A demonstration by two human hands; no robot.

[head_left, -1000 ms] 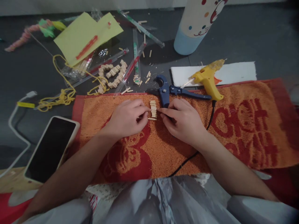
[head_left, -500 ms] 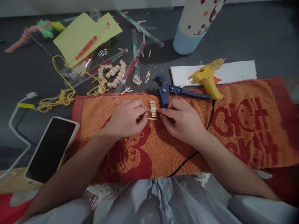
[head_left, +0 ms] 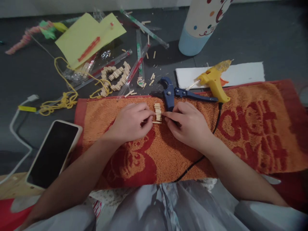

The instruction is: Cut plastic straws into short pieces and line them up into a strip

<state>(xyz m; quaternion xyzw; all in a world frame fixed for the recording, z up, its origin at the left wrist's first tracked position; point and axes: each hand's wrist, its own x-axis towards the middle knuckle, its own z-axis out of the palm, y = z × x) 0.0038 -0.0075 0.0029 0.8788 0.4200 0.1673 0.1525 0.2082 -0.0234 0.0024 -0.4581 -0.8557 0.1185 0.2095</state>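
Observation:
On the orange towel [head_left: 183,160] lies a short row of small cut wooden sticks [head_left: 158,110], side by side in a slightly stepped column. My left hand [head_left: 134,122] is curled, its index fingertip against the row's left side. One separate stick [head_left: 157,122] lies just below the row, with its left end at my left thumb. From the other side, my right hand [head_left: 186,123] presses its index fingertip to the row's right edge, fingers bent and drawn together. Right behind my right fingers rests a blue cutter [head_left: 169,93], partly covered by that hand.
A yellow glue gun [head_left: 214,80] lies on a white board [head_left: 247,73], its black cord crossing the towel. Behind stand a bottle [head_left: 194,38], plastic tubes [head_left: 136,69], a curved stick piece [head_left: 122,78] and yellow paper [head_left: 79,38]. A phone [head_left: 54,154] sits left.

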